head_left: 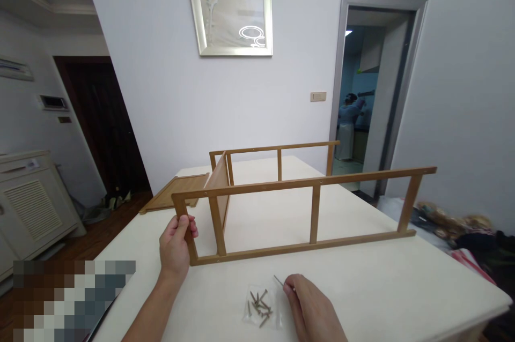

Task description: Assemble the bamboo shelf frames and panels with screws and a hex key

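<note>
My left hand (177, 243) is closed around the short end bar of a brown wooden frame (265, 187), which lies on its side on the white table. Two ladder-like side pieces, the near one and a far one (279, 148), stand on their long edges. A wooden panel (219, 181) joins them toward the left end. Pinched in my right hand (314, 304) is a thin metal rod, apparently a hex key (278, 280); most of it is hidden by the fingers. Just left of that hand, several screws (259, 302) lie on a clear plastic bag (246, 318).
Another wooden panel (169, 197) lies flat at the table's far left. The white table (362, 283) ends in a rounded corner at the right. Beyond it are piled fabrics (454, 224). A person (349, 117) stands through the doorway at the back right.
</note>
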A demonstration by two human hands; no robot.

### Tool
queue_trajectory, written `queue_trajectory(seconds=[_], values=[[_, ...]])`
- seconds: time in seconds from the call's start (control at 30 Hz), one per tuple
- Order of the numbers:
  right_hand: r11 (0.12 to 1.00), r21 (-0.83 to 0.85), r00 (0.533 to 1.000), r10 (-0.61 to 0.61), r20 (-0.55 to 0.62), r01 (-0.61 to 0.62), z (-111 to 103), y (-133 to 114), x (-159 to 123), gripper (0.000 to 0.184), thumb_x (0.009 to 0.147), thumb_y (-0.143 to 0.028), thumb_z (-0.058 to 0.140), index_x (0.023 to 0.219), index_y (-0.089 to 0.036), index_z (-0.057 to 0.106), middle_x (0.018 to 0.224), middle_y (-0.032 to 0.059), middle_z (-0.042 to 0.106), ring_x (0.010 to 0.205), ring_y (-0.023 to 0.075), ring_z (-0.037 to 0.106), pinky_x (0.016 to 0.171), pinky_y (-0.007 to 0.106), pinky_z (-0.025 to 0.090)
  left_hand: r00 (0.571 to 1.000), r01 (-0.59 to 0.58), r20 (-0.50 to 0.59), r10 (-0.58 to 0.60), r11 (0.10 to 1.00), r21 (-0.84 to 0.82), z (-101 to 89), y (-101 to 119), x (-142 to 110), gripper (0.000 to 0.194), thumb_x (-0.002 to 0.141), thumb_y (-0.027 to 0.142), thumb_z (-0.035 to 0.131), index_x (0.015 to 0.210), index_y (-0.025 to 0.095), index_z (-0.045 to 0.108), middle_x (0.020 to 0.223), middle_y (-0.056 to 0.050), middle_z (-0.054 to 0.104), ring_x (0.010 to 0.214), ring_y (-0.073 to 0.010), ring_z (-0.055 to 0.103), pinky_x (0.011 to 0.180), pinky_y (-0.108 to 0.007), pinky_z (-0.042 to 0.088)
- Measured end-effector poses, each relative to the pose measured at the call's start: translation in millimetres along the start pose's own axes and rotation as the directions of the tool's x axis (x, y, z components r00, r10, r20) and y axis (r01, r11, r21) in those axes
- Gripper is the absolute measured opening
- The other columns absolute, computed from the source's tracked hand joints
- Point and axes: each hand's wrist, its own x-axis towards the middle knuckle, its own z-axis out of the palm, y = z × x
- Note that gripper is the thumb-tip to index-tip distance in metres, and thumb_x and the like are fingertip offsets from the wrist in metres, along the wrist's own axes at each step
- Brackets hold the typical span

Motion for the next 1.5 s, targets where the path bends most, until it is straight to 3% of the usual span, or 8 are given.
queue_trajectory(seconds=[0.37, 0.5, 0.63, 0.77, 0.83, 0.9, 1.13, 1.5], values=[[0.999, -0.029, 0.985, 0.024, 0.173, -0.019, -20, -12, 5, 0.018, 0.096, -0.012, 0.040, 0.088, -0.023, 0.052, 0.075, 0.0007, 0.061, 0.065, 0.0162, 0.061, 0.059, 0.027, 0.049, 0.982, -0.133, -0.103, 0.160, 0.964, 0.231, 8.0, 0, -8, 0.031, 0.082, 0.045, 0.063, 0.098, 0.019, 0.056, 0.076, 0.003, 0.057, 0.065, -0.0129, 0.054, 0.064, -0.027, 0.045], [0.994, -0.107, 0.983, 0.015, 0.182, 0.004, -15, -9, 2, 0.020, 0.092, -0.007, 0.042, 0.088, -0.022, 0.054, 0.080, 0.0028, 0.061, 0.070, 0.0182, 0.061, 0.064, 0.029, 0.049, 0.863, -0.298, -0.207, 0.460, 0.795, 0.528, 11.6, 10, -18, 0.039, 0.077, 0.037, 0.069, 0.108, 0.022, 0.051, 0.098, -0.001, 0.052, 0.082, -0.0167, 0.052, 0.072, -0.030, 0.044], [0.987, -0.157, 0.983, -0.004, 0.181, 0.033, -13, -9, 1, 0.020, 0.088, -0.004, 0.047, 0.084, -0.021, 0.056, 0.080, 0.0038, 0.061, 0.071, 0.0192, 0.059, 0.065, 0.030, 0.048, 0.756, -0.565, 0.072, 0.651, 0.592, 0.575, 17.5, 19, -43, 0.015, 0.081, 0.026, 0.063, 0.094, 0.022, 0.055, 0.086, -0.001, 0.051, 0.076, -0.0176, 0.049, 0.073, -0.032, 0.042], [0.984, -0.173, 0.981, -0.002, 0.194, 0.036, -17, -14, 5, 0.021, 0.087, -0.003, 0.049, 0.082, -0.021, 0.058, 0.080, 0.0045, 0.061, 0.073, 0.0201, 0.058, 0.065, 0.032, 0.046, 0.600, -0.758, 0.712, 0.364, 0.543, 0.360, 31.1, 18, -73, 0.009, 0.088, 0.016, 0.053, 0.083, 0.022, 0.058, 0.072, -0.002, 0.059, 0.066, -0.0167, 0.054, 0.063, -0.029, 0.042], [0.985, -0.167, 0.982, -0.010, 0.191, 0.043, -18, -15, 6, 0.021, 0.087, -0.003, 0.049, 0.080, -0.021, 0.059, 0.080, 0.0047, 0.062, 0.074, 0.0204, 0.057, 0.066, 0.032, 0.046, 0.492, -0.744, 0.864, 0.106, 0.568, 0.353, 38.1, 16, -83, 0.015, 0.090, 0.017, 0.048, 0.082, 0.021, 0.060, 0.074, -0.004, 0.062, 0.069, -0.0177, 0.056, 0.065, -0.031, 0.043], [0.985, -0.163, 0.983, -0.020, 0.184, 0.050, -18, -14, 6, 0.022, 0.088, -0.003, 0.048, 0.079, -0.020, 0.059, 0.078, 0.0046, 0.061, 0.073, 0.0206, 0.056, 0.066, 0.033, 0.045, 0.439, -0.708, 0.895, -0.075, 0.583, 0.397, 42.8, 13, -89, 0.014, 0.088, 0.018, 0.049, 0.087, 0.021, 0.063, 0.080, -0.005, 0.064, 0.076, -0.0191, 0.059, 0.071, -0.032, 0.044], [0.983, -0.166, 0.982, -0.043, 0.186, 0.074, -14, -11, 1, 0.024, 0.086, -0.001, 0.047, 0.076, -0.020, 0.058, 0.075, 0.0048, 0.059, 0.072, 0.0204, 0.055, 0.068, 0.034, 0.044, 0.409, -0.646, 0.837, -0.363, 0.533, 0.546, 46.8, 7, -97, 0.015, 0.077, 0.028, 0.064, 0.090, 0.023, 0.068, 0.086, -0.003, 0.066, 0.081, -0.0189, 0.060, 0.073, -0.030, 0.043], [0.980, -0.172, 0.986, -0.068, 0.154, 0.095, -21, -14, 1, 0.018, 0.086, -0.006, 0.048, 0.082, -0.021, 0.056, 0.076, 0.0036, 0.059, 0.070, 0.0189, 0.058, 0.063, 0.030, 0.046, 0.446, -0.598, 0.827, -0.342, 0.574, 0.560, 47.5, 1, -97, 0.010, 0.079, 0.027, 0.062, 0.084, 0.022, 0.068, 0.081, -0.002, 0.066, 0.077, -0.0170, 0.060, 0.070, -0.027, 0.042]])
